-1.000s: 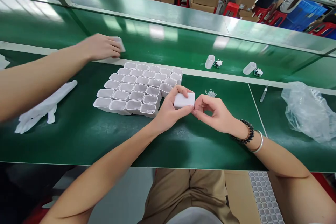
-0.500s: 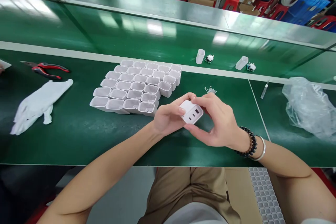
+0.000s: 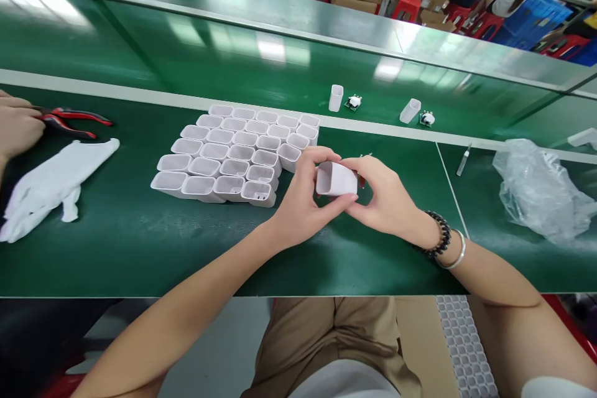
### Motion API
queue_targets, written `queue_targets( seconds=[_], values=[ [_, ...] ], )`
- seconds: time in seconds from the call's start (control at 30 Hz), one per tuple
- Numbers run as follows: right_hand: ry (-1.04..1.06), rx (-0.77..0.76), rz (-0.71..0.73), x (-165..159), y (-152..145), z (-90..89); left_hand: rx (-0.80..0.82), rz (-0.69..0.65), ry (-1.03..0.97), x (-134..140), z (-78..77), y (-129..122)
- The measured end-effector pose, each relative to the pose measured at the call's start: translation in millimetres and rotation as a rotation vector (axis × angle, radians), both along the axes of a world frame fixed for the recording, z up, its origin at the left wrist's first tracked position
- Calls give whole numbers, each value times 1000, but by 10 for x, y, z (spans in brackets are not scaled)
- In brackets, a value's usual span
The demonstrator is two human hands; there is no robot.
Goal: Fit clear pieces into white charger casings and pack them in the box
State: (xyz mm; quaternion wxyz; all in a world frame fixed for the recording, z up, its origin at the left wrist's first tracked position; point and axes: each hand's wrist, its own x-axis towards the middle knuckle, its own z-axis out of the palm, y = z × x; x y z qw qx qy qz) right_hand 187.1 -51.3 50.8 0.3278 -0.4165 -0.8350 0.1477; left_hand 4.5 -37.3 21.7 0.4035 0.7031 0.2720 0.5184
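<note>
Between my two hands is a white plastic charger housing [image 3: 337,180], tilted so its open, hollow end faces left toward me. My left hand [image 3: 305,199] grips it around the open end, thumb below and fingers above. From the other side, my right hand [image 3: 385,196] pinches the far end with thumb and fingers. The end with the port slots is turned out of sight. Left of my hands stand several rows of similar white housings [image 3: 205,167], open ends up. Small clear pieces [image 3: 366,155] lie behind my right hand, mostly hidden.
At the left, another person's hand [image 3: 18,124] is at red-handled pliers [image 3: 79,118], near a white glove [image 3: 60,183]. Two housings [image 3: 336,98] with small circuit boards [image 3: 353,102] stand at the back. A thin tube [image 3: 463,160] and a plastic bag [image 3: 541,189] lie right.
My hands have turned the housing from its port face to its open end, and my left fingers have shifted around it. Another person's hand has reached the pliers at the left.
</note>
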Motion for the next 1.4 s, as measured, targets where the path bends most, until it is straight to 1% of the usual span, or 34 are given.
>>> queue_targets(
  seconds=[0.07, 0.13, 0.17, 0.23, 0.37, 0.47, 0.57, 0.67, 0.73, 0.8, 0.9, 1.0, 1.07, 1.2, 1.27, 1.4],
  values=[
    [165, -97, 73, 5, 52, -55, 216, 66, 35, 14, -12, -2],
    [322, -178, 132, -11, 68, -80, 377, 115, 55, 12, 8, -7],
    [378, -199, 153, -23, 63, -80, 430, 137, 68, 6, 27, -12],
    [446, -222, 169, -50, 38, -69, 481, 176, 85, -9, 66, -25],
    [468, -253, 145, -86, -2, -61, 502, 213, 95, -27, 108, -45],
    [453, -231, 145, -99, 1, -72, 522, 241, 119, -35, 126, -54],
    [401, -136, 153, -104, -2, -53, 542, 265, 121, -54, 159, -75],
    [331, -28, 155, -97, -34, 4, 523, 212, 39, -78, 202, -114],
    [276, -4, 147, -82, -68, 41, 480, 167, 10, -91, 230, -140],
    [217, -23, 136, -63, -100, 62, 460, 160, 18, -100, 254, -151],
    [189, -77, 160, -43, -131, 77, 577, 156, -6, -112, 272, -129],
    [249, -64, 234, -48, -145, 107, 684, 157, -10, -134, 262, -96],
    [278, -39, 262, -57, -152, 139, 682, 164, 23, -150, 248, -92],
    [248, -36, 245, -66, -162, 201, 664, 168, 29, -167, 243, -127],
    [229, -75, 236, -66, -164, 227, 670, 174, 36, -169, 252, -151],
    [192, -251, 224, -70, -163, 285, 685, 238, 92, -149, 289, -182]
  ],
)
